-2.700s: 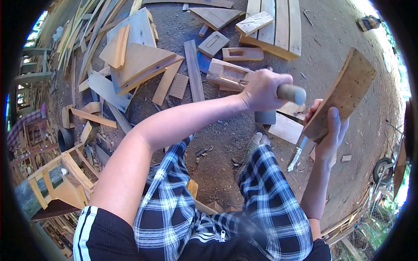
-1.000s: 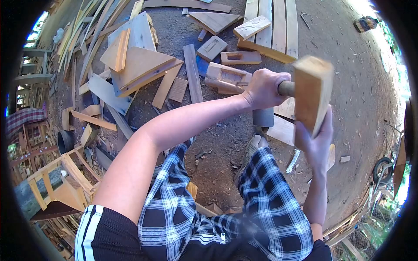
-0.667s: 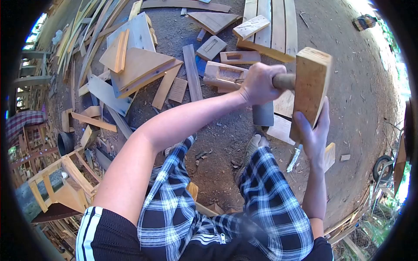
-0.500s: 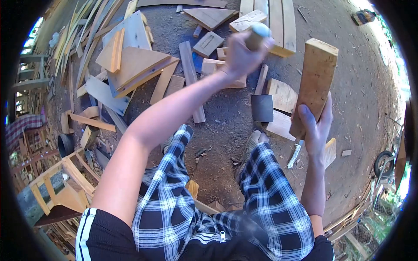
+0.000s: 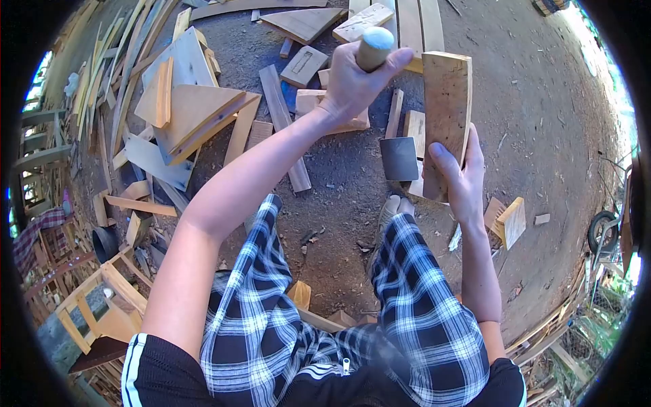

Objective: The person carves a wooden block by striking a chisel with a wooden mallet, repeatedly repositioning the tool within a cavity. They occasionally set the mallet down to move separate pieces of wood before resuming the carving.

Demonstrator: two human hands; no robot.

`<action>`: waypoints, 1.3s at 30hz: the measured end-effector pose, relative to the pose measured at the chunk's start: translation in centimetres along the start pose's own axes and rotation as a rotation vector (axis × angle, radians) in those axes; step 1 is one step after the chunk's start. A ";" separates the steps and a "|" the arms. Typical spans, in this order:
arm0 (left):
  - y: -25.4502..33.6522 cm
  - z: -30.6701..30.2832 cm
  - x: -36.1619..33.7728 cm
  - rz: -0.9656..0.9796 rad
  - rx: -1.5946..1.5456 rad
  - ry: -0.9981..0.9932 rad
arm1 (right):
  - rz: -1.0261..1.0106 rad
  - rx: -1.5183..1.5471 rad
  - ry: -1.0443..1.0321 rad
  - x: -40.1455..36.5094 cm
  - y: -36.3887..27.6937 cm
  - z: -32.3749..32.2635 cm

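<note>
My left hand (image 5: 356, 85) is wrapped round a thick wooden handle (image 5: 373, 57) with a pale blue end that points up toward the camera. What lies below the handle is hidden by the hand. On the right, my right hand (image 5: 461, 180) grips the lower part of a long wooden block (image 5: 446, 115), thumb on its near face and fingers round the right edge. The block stands nearly upright in view, apart from my left hand. Beside its lower left is a dark square metal plate or blade (image 5: 400, 160), near a narrow wood strip (image 5: 395, 114).
Wooden offcuts lie on the dirt ground, with a stack of angled boards (image 5: 196, 115) at left and long thin strips (image 5: 112, 74) behind. A wooden frame (image 5: 85, 305) is at lower left. A small block (image 5: 512, 220) and a wheel (image 5: 602, 230) are at right.
The view has shifted, and ground items sit further left. The long block has moved left and turned more upright in my right hand. My left hand is less blurred, still holding the handle.
</note>
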State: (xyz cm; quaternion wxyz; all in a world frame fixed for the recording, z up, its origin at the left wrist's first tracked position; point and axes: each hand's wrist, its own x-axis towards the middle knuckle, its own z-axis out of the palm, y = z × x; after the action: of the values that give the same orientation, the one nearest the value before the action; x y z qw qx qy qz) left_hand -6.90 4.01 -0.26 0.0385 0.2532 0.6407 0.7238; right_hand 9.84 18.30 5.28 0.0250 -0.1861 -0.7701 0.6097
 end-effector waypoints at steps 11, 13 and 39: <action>-0.3 4.1 -3.2 0.143 0.341 -0.236 | -0.311 0.402 0.131 -1.3 -2.4 -3.8; -0.4 4.6 -3.9 0.129 0.430 -0.279 | -0.406 0.297 0.110 -1.7 -2.6 -3.9; 0.1 -1.2 0.9 -0.030 0.101 0.151 | -0.155 0.013 0.093 -1.6 0.0 -1.3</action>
State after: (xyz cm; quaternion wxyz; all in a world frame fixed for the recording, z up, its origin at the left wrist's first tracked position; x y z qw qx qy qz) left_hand -8.19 3.24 0.05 -0.0116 0.1899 0.6812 0.7069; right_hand 11.70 18.99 5.95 0.1090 -0.1537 -0.7763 0.6016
